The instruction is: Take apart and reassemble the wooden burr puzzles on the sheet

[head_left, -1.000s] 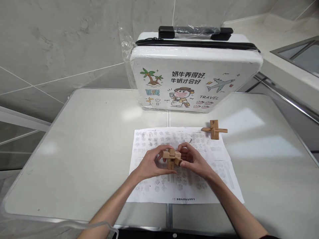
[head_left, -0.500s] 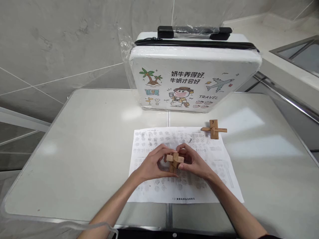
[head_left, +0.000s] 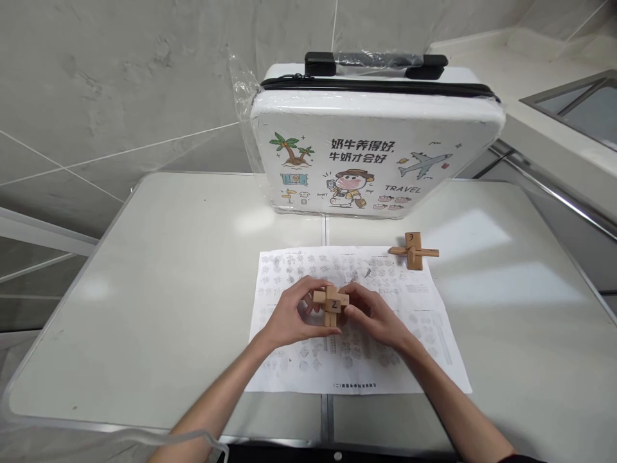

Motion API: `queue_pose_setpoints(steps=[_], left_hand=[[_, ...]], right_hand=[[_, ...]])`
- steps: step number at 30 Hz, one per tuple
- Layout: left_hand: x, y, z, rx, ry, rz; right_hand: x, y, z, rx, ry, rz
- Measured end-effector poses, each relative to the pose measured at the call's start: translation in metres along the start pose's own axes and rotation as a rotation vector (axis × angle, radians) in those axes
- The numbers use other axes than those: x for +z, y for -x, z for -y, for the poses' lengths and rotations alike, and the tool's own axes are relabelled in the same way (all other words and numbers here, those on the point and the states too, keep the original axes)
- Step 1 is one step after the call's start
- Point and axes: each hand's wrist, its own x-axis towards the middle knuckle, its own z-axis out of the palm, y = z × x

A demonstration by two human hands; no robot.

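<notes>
Between my two hands is a wooden burr puzzle point(head_left: 331, 305) of interlocking bars, held just above a printed sheet. A "2" marks the block facing me. My left hand point(head_left: 294, 315) grips it from the left, thumb at its lower end and fingers at its top. From the right, my right hand point(head_left: 373, 312) closes thumb and fingers on the bar end that sticks out that way. Some fingertips are hidden behind the wood. The paper sheet point(head_left: 405, 376) lies under both hands, covered in small puzzle drawings.
A second wooden puzzle point(head_left: 413, 251) rests at the sheet's upper right corner. Behind the sheet a white suitcase point(head_left: 308, 116) in plastic wrap stands on the pale folding table point(head_left: 159, 289). A counter point(head_left: 486, 54) runs along the right, and a tiled wall point(head_left: 144, 77) rises behind.
The puzzle has turned in my hands, so the "2" block now faces me. Both hands have shifted slightly. The second puzzle and suitcase have stayed in place.
</notes>
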Motion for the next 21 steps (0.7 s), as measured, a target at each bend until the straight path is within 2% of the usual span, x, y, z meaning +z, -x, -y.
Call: queue_pose_setpoints(steps=[3, 7, 15, 21], left_hand=[[-0.0019, -0.0003, -0.0002, -0.012, 0.076, -0.040], [-0.0014, -0.0002, 0.0003, -0.044, 0.148, -0.030], [-0.0011, -0.0011, -0.0010, -0.032, 0.085, 0.029], [0.0003, -0.0008, -0.0031, -0.025, 0.064, 0.086]], right_hand=[[0.0012, 0.0002, 0.0001, -0.024, 0.112, -0.020], [0.0034, 0.0009, -0.0003, -0.042, 0.147, -0.040], [0.0038, 0.0010, 0.0031, -0.068, 0.296, -0.039], [0.0031, 0.0011, 0.0075, -0.022, 0.205, 0.002]])
